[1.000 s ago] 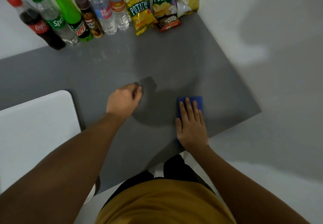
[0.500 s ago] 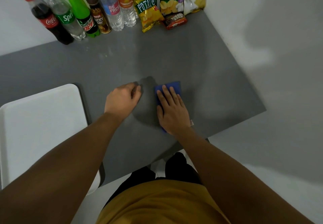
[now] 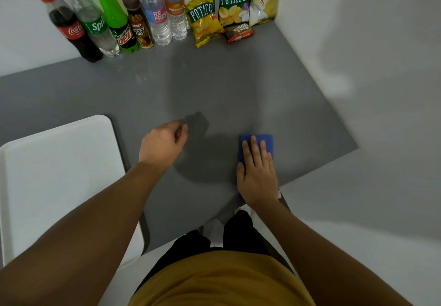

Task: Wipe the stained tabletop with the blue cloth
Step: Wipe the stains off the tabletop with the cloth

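The right hand (image 3: 259, 174) lies flat on the blue cloth (image 3: 256, 139), fingers (image 3: 253, 145) spread and straight, so the palm presses the cloth down onto the grey bench (image 3: 238, 86) instead of gripping it; that flat hold suits a wiping stroke. The cloth sits near the bench's front right edge, mostly covered by the hand, with only its far end showing. The left hand (image 3: 163, 145) rests on the bench well to the left, fingers curled into a loose fist around nothing, probably to brace the body while the other arm sweeps. No clear stain shows near the cloth; faint smears lie further back. The bottles (image 3: 114, 19) and snack packets (image 3: 233, 7) stand along the back wall, well clear of the wiping area, and a white tray (image 3: 59, 174) sits at the left
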### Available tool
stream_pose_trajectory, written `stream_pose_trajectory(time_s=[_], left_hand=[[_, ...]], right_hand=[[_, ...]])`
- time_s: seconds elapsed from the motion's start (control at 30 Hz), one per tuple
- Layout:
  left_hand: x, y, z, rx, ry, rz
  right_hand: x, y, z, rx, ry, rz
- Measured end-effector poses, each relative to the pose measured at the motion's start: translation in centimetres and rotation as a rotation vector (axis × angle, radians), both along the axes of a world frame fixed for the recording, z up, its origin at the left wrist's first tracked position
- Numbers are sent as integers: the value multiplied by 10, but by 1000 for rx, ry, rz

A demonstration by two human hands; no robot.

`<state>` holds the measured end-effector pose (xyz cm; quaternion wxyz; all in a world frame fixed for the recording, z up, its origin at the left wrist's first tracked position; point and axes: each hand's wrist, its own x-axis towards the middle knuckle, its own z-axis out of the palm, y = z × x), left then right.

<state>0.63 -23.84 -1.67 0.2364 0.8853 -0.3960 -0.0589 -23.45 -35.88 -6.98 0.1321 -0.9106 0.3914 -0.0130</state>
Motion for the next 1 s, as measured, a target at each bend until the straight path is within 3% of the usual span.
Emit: stream_pose_trajectory(time_s=[0.2, 0.5, 0.77, 1.0], left_hand=[[0, 3, 3, -12, 0, -23], [0, 14, 1, 27, 27, -57], [6, 15, 1, 34, 57, -40], [8, 11, -2, -24, 36, -42]], right_hand=[[27, 51, -9, 6, 23, 86], [78, 15, 4, 60, -43, 98], [55, 9, 6, 55, 8, -22], [28, 60, 3, 34, 31, 73]])
